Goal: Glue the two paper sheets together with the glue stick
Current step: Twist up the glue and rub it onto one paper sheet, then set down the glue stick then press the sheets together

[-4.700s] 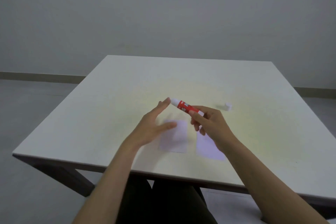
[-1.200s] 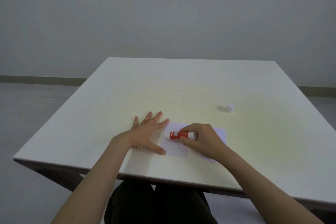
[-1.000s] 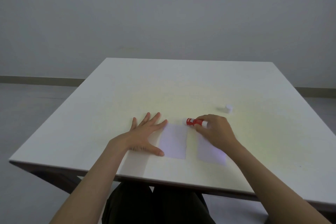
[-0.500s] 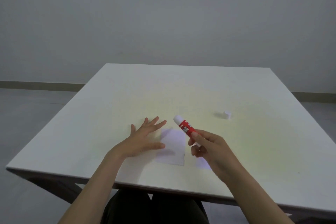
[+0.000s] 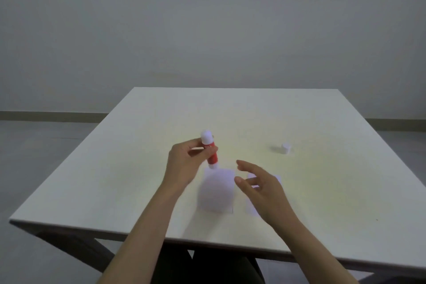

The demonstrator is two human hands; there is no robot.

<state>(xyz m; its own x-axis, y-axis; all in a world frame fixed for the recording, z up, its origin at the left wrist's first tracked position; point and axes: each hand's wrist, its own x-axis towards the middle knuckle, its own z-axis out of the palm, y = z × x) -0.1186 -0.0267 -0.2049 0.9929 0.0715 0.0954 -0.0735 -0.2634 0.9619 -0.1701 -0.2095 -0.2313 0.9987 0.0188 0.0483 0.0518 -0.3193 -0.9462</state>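
My left hand [image 5: 184, 163] holds the red and white glue stick [image 5: 211, 151] nearly upright above the table, fingers wrapped around its middle. Two small white paper sheets lie side by side on the white table [image 5: 138, 168]. The left sheet [image 5: 217, 191] sits just below the glue stick's lower end. The right sheet [image 5: 250, 205] is mostly hidden under my right hand [image 5: 262, 189], which hovers with fingers spread and nothing in it. The stick's white cap [image 5: 285, 148] stands apart on the table, far right of the sheets.
The table's near edge [image 5: 207, 241] runs just below the sheets, with my legs under it. A grey wall and floor lie behind the table.
The glue stick has passed from my right hand to my left hand, which lifted off the table. My right hand let go and now hovers open over the right sheet.
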